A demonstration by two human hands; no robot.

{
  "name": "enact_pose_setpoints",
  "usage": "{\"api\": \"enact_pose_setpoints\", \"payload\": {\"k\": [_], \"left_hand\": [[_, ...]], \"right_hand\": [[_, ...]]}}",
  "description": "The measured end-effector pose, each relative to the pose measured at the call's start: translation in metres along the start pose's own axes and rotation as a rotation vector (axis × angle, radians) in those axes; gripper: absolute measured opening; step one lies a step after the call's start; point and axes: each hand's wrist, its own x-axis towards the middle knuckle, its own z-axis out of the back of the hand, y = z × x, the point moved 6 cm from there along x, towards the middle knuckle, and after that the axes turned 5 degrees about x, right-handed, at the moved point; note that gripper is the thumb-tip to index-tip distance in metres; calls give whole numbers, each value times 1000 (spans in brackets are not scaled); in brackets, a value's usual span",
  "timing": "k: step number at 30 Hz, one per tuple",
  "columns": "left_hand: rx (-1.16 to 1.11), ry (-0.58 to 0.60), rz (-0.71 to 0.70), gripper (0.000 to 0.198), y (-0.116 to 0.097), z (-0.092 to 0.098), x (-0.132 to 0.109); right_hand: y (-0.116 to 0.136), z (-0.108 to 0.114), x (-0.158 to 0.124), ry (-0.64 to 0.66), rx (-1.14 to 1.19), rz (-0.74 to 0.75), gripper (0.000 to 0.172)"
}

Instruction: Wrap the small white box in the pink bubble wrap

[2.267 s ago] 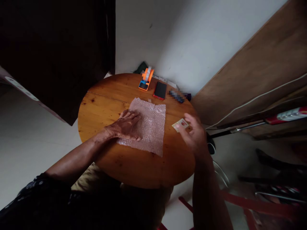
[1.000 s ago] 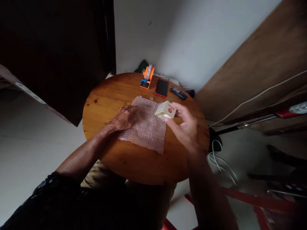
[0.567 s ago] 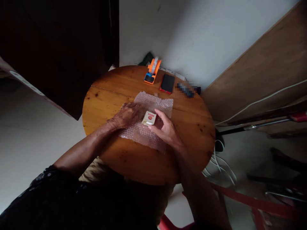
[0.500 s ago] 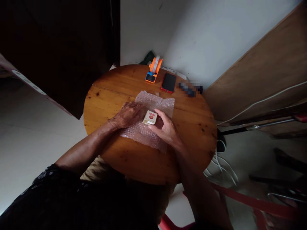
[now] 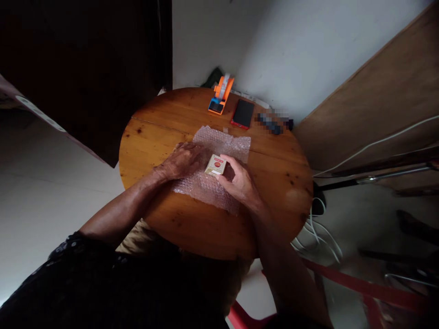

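Note:
A sheet of bubble wrap [image 5: 222,139] lies spread on the round wooden table [image 5: 168,228]. Over its middle is a small pale box [image 5: 216,165] with a red label and a round red mark on top. My right hand [image 5: 242,183] grips the box from the right, the thumb at its near edge and the fingers at its far edge. To the left of the box, my left hand [image 5: 183,161] rests on the bubble wrap, fingers stretched out and palm down, holding nothing. Its fingertips are dark and hard to make out.
Toward the back of the table stand an orange and blue tape dispenser [image 5: 221,96], a phone in a red case [image 5: 243,114] and a blurred dark object [image 5: 270,123]. A white wall rises behind. White cables [image 5: 320,233] hang at the right, near a red chair [image 5: 343,276].
The box has tipped slightly in my right hand, and more of its near side shows. My left hand stays on the wrap. The whole view has shifted a little.

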Motion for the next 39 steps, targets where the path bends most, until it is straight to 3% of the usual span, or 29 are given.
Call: {"api": "enact_pose_setpoints", "payload": {"k": [3,6,8,10,13,15,19,21,24,29,35,39], "left_hand": [[4,-5,1,58,1,0,0],[-27,-29,3,56,2,1,0],[-55,-51,5,54,3,2,0],[-81,-83,5,52,4,4,0],[-110,-151,-2,46,6,8,1],[-135,-188,-21,44,6,10,1],[-253,-242,-33,42,1,17,1],[-366,-242,-15,39,-3,23,-1],[-571,-186,43,36,-9,31,-6],[-855,-68,105,60,-13,39,-14],[-784,-131,106,69,-17,28,-10],[-764,-173,216,44,-11,14,-5]], "right_hand": [[0,0,2,24,-7,23,54],[10,14,2,-51,-10,63,52],[24,29,-1,-114,13,74,41],[44,34,-8,-27,35,88,22],[75,22,-29,231,-127,165,29],[82,7,-46,331,-313,205,35],[71,-15,-66,295,-542,223,13],[67,-16,-67,216,-554,265,19],[71,-3,-59,91,-499,275,22],[78,29,-28,9,-411,184,19],[50,43,15,18,-245,74,17],[20,33,30,35,11,-38,12]]}}
